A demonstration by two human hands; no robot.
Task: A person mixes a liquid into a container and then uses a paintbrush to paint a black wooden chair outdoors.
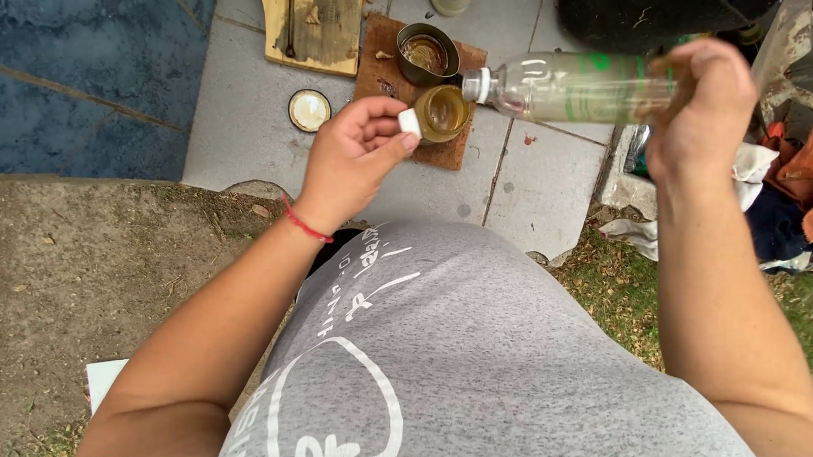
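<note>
My right hand [701, 106] grips the base of a clear plastic bottle [571, 88] held nearly level, its open neck pointing left over a glass jar of amber liquid [444, 112]. My left hand [355, 157], with a red string at the wrist, pinches a small white bottle cap [409, 122] between thumb and fingers, just left of the jar. The jar stands on a brown board [444, 148] on the grey tiles.
A dark metal tin [427, 54] sits behind the jar on the board. A round white lid [309, 110] and a wooden plank [314, 25] lie on the tiles. Crumpled cloths [808, 184] lie at right; bare soil is at left, grass at lower right.
</note>
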